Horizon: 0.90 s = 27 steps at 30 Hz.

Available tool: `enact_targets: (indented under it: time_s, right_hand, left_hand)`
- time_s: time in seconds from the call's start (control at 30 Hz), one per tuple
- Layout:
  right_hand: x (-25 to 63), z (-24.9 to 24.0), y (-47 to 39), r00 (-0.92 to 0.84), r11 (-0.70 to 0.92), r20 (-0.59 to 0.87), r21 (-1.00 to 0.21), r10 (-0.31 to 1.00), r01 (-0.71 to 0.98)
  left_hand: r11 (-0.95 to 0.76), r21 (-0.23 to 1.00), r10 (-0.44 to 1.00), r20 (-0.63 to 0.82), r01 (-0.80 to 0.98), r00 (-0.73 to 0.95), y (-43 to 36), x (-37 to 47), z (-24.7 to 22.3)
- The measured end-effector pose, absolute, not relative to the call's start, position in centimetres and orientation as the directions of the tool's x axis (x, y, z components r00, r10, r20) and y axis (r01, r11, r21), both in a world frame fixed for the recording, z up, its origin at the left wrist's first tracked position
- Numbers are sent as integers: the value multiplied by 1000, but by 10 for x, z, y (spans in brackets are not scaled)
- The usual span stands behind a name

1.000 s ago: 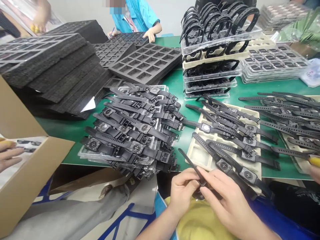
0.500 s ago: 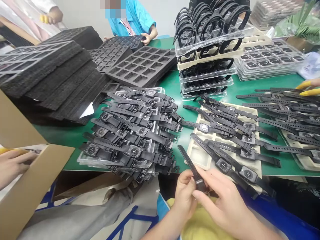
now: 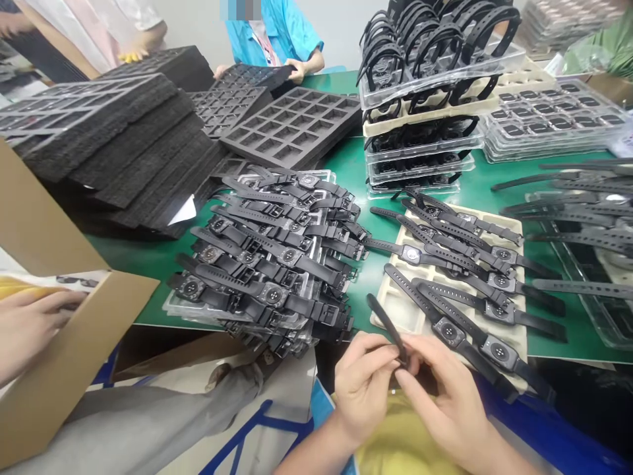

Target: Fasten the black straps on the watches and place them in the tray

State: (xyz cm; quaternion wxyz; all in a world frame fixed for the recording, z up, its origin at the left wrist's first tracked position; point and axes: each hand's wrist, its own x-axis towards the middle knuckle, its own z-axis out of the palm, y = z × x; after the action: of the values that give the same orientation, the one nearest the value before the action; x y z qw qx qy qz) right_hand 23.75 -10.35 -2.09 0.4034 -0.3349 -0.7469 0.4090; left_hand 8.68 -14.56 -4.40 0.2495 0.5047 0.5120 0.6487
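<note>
Between my fingers, just off the table's front edge, is a black smartwatch, its strap pointing up and away. My left hand pinches it from the left. From the right, my right hand closes on it, thumb and fingers near the watch body, which the fingers mostly hide. Just beyond my hands lies a cream tray with several black watches lying face down across it. To the left, a heap of more watches covers stacked clear plastic trays.
Black foam trays are piled at the left, beside an open cardboard box with a co-worker's hand in it. Stacked trays of looped watches stand at the back. A person in blue handles a foam tray. More watches lie right.
The watch in my hands has turned, so its strap now shows edge-on, and my left fingers have moved up onto it. The yellow-tipped fingers at the far right have left the view.
</note>
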Motion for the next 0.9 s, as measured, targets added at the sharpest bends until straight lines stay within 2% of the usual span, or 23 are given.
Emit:
enact_targets:
  time_s: [0.1,0.2,0.27,0.33,0.43,0.5,0.7,0.9]
  right_hand:
    - [239,-21,-99,-497,462,338,-875,800,148]
    - [239,-18,-95,-554,471,318,-869,770,155]
    - [237,-16,-96,-565,484,327,-862,758,151]
    - [236,-16,-99,-552,498,344,-853,760,154]
    - [236,-15,-103,-493,480,328,-849,806,220]
    - [237,-14,-105,-463,466,312,-844,830,266]
    - [240,-11,-103,-466,493,318,-809,826,321]
    - [239,-8,-101,-427,533,393,-797,814,283]
  left_hand:
    - [-385,843,831,494,376,-257,-145,81,-39]
    - [-367,845,848,476,390,-234,-146,78,-36]
    - [-299,918,869,375,261,-324,-147,81,-36]
    - [-243,970,884,233,26,-406,-147,86,-38]
    - [-189,941,901,52,-281,-432,-149,93,-45]
    - [-153,921,898,-22,-359,-439,-149,96,-50]
    - [-140,919,889,-46,-368,-455,-150,101,-56]
    - [-182,954,917,78,-236,-391,-150,91,-44]
